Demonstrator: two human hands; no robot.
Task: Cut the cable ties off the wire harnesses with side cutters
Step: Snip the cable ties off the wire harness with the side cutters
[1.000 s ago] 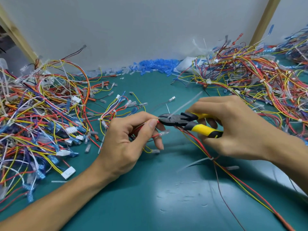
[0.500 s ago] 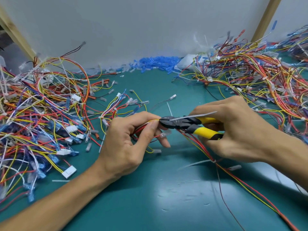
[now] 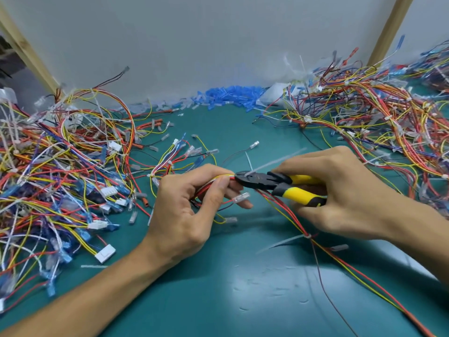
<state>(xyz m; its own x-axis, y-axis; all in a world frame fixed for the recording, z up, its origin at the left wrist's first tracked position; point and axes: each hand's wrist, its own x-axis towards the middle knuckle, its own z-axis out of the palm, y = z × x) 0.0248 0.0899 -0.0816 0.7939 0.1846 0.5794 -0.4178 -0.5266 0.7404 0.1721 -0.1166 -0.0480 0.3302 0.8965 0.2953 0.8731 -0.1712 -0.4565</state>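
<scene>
My left hand (image 3: 192, 212) pinches a red and yellow wire harness (image 3: 323, 249) between thumb and fingers, just left of the cutter jaws. My right hand (image 3: 345, 190) grips the yellow and black handles of the side cutters (image 3: 274, 183). The black jaws point left and sit at a translucent white cable tie (image 3: 274, 162) whose tail sticks up to the right. The harness trails down to the lower right over the green mat. A second white cable tie (image 3: 307, 236) wraps it below my right hand.
A big tangle of coloured wires and white connectors (image 3: 63, 181) fills the left of the green mat (image 3: 218, 300). Another wire pile (image 3: 379, 122) lies at the back right. Blue plastic sleeves (image 3: 230, 96) line the grey wall. Wooden posts stand at both sides.
The cable tie's tail has swung from lying along the cutters to pointing up and right. Both hands stay nearly in place at the harness.
</scene>
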